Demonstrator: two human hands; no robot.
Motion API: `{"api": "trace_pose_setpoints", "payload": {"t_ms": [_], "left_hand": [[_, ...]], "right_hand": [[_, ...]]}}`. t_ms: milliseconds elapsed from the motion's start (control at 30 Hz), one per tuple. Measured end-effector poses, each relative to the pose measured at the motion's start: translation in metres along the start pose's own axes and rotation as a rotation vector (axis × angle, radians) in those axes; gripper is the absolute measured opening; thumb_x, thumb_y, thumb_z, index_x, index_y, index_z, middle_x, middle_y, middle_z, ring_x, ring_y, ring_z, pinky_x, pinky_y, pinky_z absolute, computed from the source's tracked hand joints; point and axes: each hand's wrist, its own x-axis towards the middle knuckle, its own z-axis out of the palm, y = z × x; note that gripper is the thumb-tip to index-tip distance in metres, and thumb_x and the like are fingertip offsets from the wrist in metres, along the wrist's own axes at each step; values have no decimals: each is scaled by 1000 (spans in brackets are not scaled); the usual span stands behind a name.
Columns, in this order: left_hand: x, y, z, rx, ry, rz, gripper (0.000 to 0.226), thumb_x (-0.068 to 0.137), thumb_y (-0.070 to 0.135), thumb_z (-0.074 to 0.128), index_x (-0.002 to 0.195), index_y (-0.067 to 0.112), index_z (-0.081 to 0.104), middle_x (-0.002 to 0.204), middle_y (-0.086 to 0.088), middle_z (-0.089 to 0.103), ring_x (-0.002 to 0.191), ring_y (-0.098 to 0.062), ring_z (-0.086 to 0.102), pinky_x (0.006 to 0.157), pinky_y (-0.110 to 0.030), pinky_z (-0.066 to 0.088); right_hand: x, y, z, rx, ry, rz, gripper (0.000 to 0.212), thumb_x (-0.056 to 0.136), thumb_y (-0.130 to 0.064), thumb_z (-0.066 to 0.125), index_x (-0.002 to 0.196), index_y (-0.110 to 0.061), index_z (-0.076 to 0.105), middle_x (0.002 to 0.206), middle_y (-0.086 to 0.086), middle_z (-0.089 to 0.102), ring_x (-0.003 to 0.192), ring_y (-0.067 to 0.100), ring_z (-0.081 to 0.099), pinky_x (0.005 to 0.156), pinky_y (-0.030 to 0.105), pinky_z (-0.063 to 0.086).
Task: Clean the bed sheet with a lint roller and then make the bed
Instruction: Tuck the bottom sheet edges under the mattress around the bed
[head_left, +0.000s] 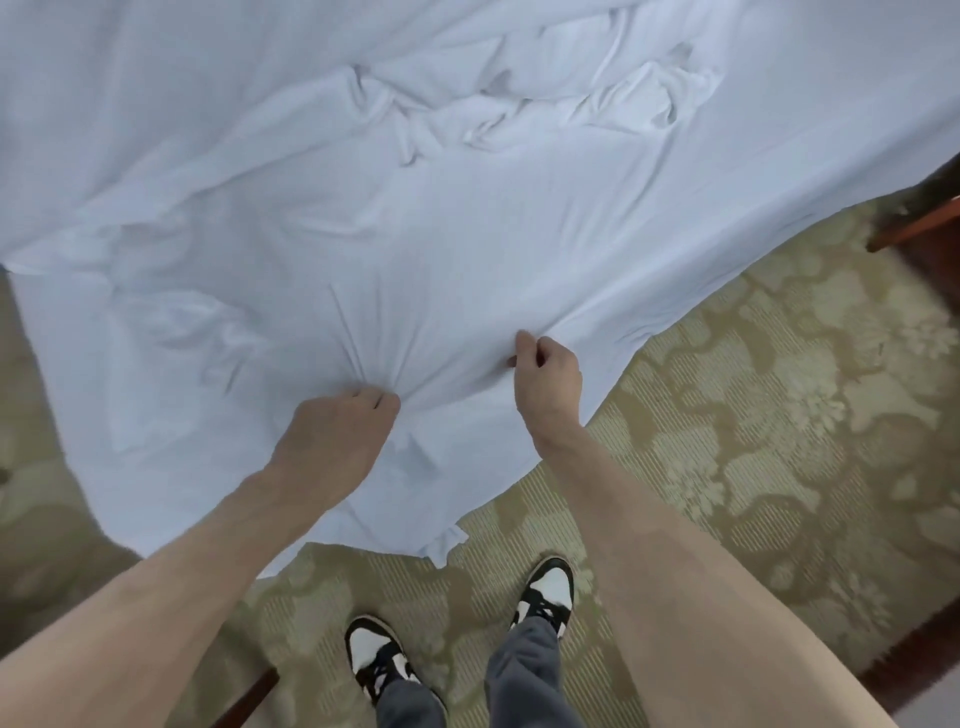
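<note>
A white bed sheet (467, 218) covers the whole upper part of the view, crumpled in the middle, and its near edge hangs down over the carpet. My left hand (337, 431) grips a bunch of the sheet near that edge, and folds radiate from its fingers. A little to the right, my right hand (548, 379) pinches the sheet's edge between curled fingers and thumb. No lint roller is in view.
Patterned beige carpet (753, 415) lies below and to the right of the sheet. My two black-and-white shoes (545, 592) stand on it just below the hanging edge. Dark wooden furniture (914, 228) shows at the right edge, and another wooden piece (249, 696) at the bottom left.
</note>
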Motion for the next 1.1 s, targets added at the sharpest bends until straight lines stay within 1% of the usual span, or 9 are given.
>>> {"api": "trace_pose_setpoints", "payload": {"t_ms": [167, 300, 400, 533, 633, 733, 867, 967, 1100], "left_hand": [[5, 4, -7, -34, 8, -47, 55, 28, -11, 83, 75, 9, 64, 54, 1, 48, 35, -20, 41, 52, -15, 2], [6, 2, 2, -105, 94, -81, 41, 53, 6, 94, 69, 13, 58, 53, 3, 47, 39, -22, 46, 45, -13, 11], [-1, -4, 12, -160, 270, -108, 34, 89, 40, 65, 67, 17, 53, 55, 3, 51, 49, -23, 54, 38, -21, 30], [-36, -16, 20, -179, 355, -237, 43, 92, 61, 43, 71, 24, 35, 56, 6, 41, 53, -23, 53, 45, -20, 19], [-64, -38, 31, -100, 313, -338, 55, 88, 70, 42, 74, 17, 47, 59, 5, 42, 57, -25, 54, 47, -19, 13], [-86, -53, 46, -8, 297, -372, 66, 90, 70, 38, 86, 8, 59, 64, -6, 52, 60, -29, 55, 45, -22, 14], [-89, -63, 71, -131, 397, -357, 52, 100, 62, 37, 92, 17, 61, 80, 0, 55, 77, -24, 58, 43, -27, 33], [-84, -67, 85, -226, 458, -355, 32, 100, 46, 46, 93, 18, 59, 85, 1, 53, 87, -25, 58, 46, -31, 42], [-82, -70, 97, -188, 533, -291, 24, 101, 38, 48, 92, 18, 59, 84, 4, 51, 81, -23, 57, 46, -29, 39]], "right_hand": [[2, -11, -7, -48, -53, 89, 42, 102, -41, 46, 79, -10, 64, 74, -2, 67, 67, 19, 59, 63, 35, 50], [-11, -16, 5, -82, -163, 52, 54, 97, -53, 48, 70, -9, 63, 65, -3, 68, 61, 16, 63, 64, 31, 52], [-26, -14, 28, -267, -205, -78, 57, 93, -54, 51, 67, -5, 65, 59, 1, 70, 54, 13, 64, 63, 36, 56], [-51, -13, 61, -474, -195, -336, 55, 90, -53, 47, 61, -8, 58, 62, 7, 68, 52, 20, 61, 58, 41, 56], [-70, -21, 87, -565, -295, -392, 59, 89, -63, 43, 58, -14, 61, 61, 2, 68, 58, 20, 65, 63, 39, 57], [-92, -23, 113, -740, -337, -535, 65, 93, -70, 38, 61, -17, 58, 61, -3, 63, 59, 20, 61, 61, 33, 52], [-104, -29, 138, -984, -273, -754, 61, 100, -65, 34, 62, -18, 42, 60, -4, 46, 59, 19, 51, 53, 29, 31], [-99, -24, 151, -1058, -232, -800, 54, 103, -60, 33, 66, -20, 38, 79, -1, 63, 77, 22, 62, 61, 30, 34], [-94, -12, 154, -1128, -161, -952, 49, 105, -56, 30, 87, -21, 59, 100, 3, 70, 94, 25, 66, 66, 31, 33]]}}
